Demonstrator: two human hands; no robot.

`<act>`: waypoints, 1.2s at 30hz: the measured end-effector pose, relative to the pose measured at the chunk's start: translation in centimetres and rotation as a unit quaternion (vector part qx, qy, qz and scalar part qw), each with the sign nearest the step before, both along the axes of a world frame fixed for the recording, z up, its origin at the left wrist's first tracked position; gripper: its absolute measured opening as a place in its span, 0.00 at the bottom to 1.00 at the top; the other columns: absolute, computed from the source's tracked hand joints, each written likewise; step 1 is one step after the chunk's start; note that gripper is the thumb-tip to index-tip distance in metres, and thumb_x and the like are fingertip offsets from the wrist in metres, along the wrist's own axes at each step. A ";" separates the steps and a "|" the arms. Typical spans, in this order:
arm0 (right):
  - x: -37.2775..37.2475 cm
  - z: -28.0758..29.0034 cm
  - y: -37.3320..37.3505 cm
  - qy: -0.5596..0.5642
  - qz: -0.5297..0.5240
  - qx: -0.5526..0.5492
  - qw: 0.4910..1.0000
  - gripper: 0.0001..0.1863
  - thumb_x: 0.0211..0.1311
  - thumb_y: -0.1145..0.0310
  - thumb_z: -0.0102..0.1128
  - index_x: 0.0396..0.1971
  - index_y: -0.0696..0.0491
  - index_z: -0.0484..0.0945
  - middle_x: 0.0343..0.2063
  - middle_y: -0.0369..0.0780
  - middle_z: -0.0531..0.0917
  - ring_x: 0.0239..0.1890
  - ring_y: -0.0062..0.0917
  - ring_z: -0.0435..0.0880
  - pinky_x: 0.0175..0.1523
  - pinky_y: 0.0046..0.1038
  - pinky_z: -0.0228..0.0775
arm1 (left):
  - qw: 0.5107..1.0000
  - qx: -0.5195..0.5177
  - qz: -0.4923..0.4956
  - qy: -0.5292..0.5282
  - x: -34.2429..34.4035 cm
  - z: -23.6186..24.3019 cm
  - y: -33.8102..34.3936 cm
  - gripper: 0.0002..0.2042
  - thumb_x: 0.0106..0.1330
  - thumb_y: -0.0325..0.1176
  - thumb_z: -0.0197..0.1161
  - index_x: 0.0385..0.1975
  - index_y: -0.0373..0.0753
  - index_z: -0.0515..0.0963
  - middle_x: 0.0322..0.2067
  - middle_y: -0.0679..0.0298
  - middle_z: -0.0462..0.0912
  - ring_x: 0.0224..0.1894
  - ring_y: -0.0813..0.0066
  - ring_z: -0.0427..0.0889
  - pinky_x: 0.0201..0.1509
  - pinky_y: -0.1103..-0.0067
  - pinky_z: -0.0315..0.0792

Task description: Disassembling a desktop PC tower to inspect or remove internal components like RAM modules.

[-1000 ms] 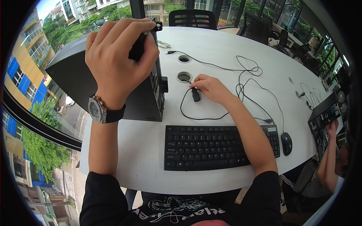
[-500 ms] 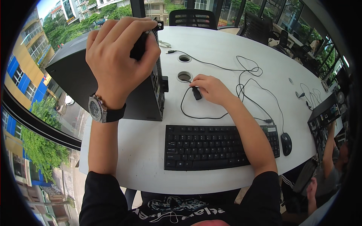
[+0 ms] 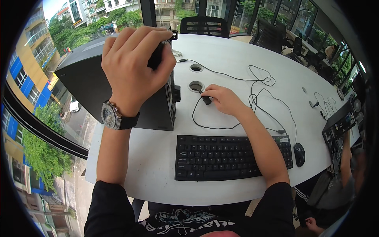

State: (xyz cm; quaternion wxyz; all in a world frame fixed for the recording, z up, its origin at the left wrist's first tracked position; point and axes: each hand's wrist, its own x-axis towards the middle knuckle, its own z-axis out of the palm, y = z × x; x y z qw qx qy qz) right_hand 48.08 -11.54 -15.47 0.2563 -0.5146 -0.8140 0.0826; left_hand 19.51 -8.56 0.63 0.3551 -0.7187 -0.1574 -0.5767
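A black computer tower [image 3: 152, 110] stands at the left of the white table [image 3: 233, 112]. My left hand [image 3: 136, 65], a watch on its wrist, is closed over the tower's upper rear edge, thumb apart from the fingers. My right hand [image 3: 223, 98] pinches a black cable connector [image 3: 207, 100] just below the nearer round cable hole [image 3: 196, 86]. From there a thin black cable [image 3: 194, 114] loops down and runs behind my right forearm. That forearm passes over the black keyboard [image 3: 213, 158] and hides part of its keys.
A black mouse [image 3: 299, 155] lies right of the keyboard. Tangled cables spread over the table's middle, one ending in a loose plug [image 3: 182, 61] near the farther cable hole [image 3: 196, 68]. At the right, a co-worker's arm [image 3: 346, 158] reaches to an opened computer case [image 3: 339, 122].
The view has shifted slightly. My right hand and the connector are a little closer to the cable hole. My left hand keeps its hold on the tower. A co-worker's hand has dropped lower.
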 end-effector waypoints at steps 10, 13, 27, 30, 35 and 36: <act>-1.0 0.2 0.0 0.024 -0.036 -0.059 0.997 0.13 0.68 0.67 0.62 0.49 0.55 0.82 0.49 0.40 0.81 0.49 0.35 0.83 0.56 0.33 0.75 | 1.000 0.003 -0.003 -0.001 0.0 0.0 0.1 0.07 0.52 0.29 0.68 0.31 0.49 0.86 0.30 0.76 0.86 0.30 0.76 0.80 0.36 0.75 0.64; -1.1 0.3 0.1 0.011 -0.048 -0.062 0.997 0.12 0.67 0.65 0.64 0.46 0.55 0.80 0.47 0.42 0.81 0.48 0.36 0.82 0.55 0.34 0.74 | 1.000 0.012 -0.006 -0.001 0.0 0.0 0.3 0.07 0.52 0.29 0.68 0.31 0.49 0.85 0.30 0.76 0.85 0.30 0.76 0.80 0.36 0.75 0.65; -0.4 0.7 0.4 0.052 -0.021 -0.105 0.993 0.07 0.67 0.67 0.65 0.36 0.56 0.83 0.29 0.41 0.86 0.33 0.33 0.83 0.42 0.32 0.73 | 1.000 -0.021 0.008 0.007 -0.1 -0.2 0.2 0.07 0.55 0.29 0.67 0.33 0.48 0.86 0.32 0.75 0.87 0.32 0.75 0.81 0.38 0.76 0.65; -0.8 0.8 0.2 0.078 -0.018 -0.114 0.990 0.08 0.67 0.66 0.65 0.36 0.55 0.84 0.28 0.41 0.86 0.32 0.30 0.83 0.41 0.32 0.72 | 1.000 0.015 -0.004 0.001 -0.1 -0.1 0.5 0.07 0.52 0.30 0.68 0.30 0.49 0.86 0.27 0.77 0.84 0.28 0.77 0.78 0.34 0.75 0.63; -0.8 0.8 0.0 0.066 -0.023 -0.110 0.991 0.08 0.66 0.66 0.67 0.37 0.55 0.84 0.28 0.40 0.86 0.32 0.28 0.83 0.41 0.30 0.73 | 1.000 0.018 -0.003 0.002 -0.1 -0.2 0.5 0.07 0.52 0.30 0.68 0.30 0.49 0.86 0.27 0.78 0.83 0.28 0.77 0.78 0.34 0.76 0.63; -0.7 0.7 -0.1 0.065 -0.024 -0.111 0.991 0.08 0.66 0.66 0.67 0.37 0.55 0.84 0.28 0.40 0.86 0.32 0.28 0.83 0.41 0.30 0.73 | 1.000 0.014 -0.003 0.001 -0.1 -0.2 0.5 0.07 0.52 0.30 0.68 0.30 0.50 0.85 0.27 0.78 0.83 0.28 0.77 0.78 0.34 0.76 0.63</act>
